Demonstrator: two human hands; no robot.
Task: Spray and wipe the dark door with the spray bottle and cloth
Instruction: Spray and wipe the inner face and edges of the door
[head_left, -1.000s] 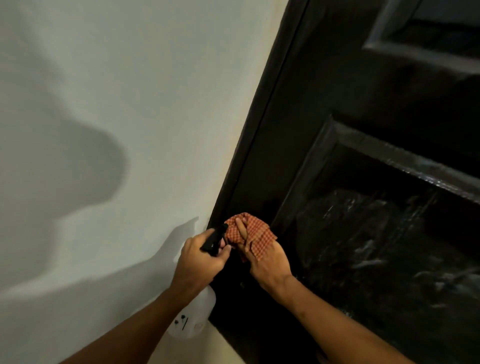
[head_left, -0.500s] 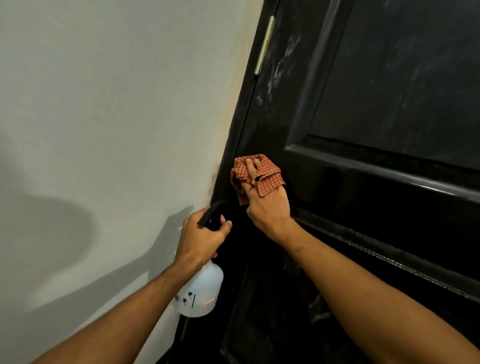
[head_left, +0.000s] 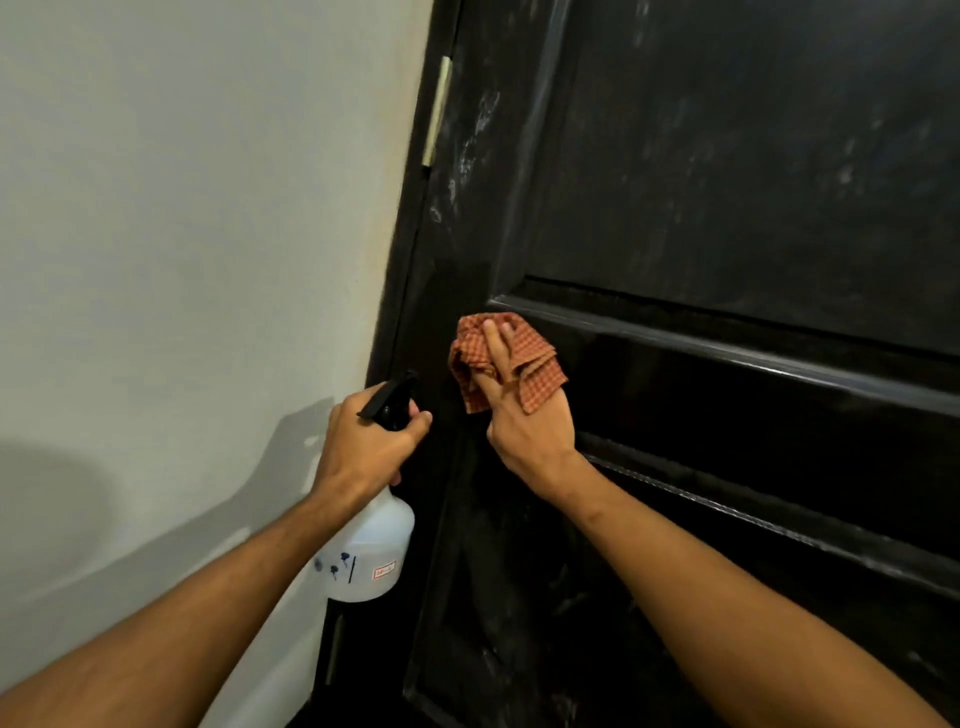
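While the left hand (head_left: 363, 447) keeps its grip clenched round the neck of the spray bottle (head_left: 371, 556), the right hand (head_left: 530, 431), up from the lower panel (head_left: 519, 623) a second ago, grasps the checked cloth (head_left: 540, 374) against the middle rail (head_left: 727, 395) of the dark door (head_left: 727, 182).

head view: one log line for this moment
left hand: grips spray bottle | right hand: holds cloth against door | phase: wiping
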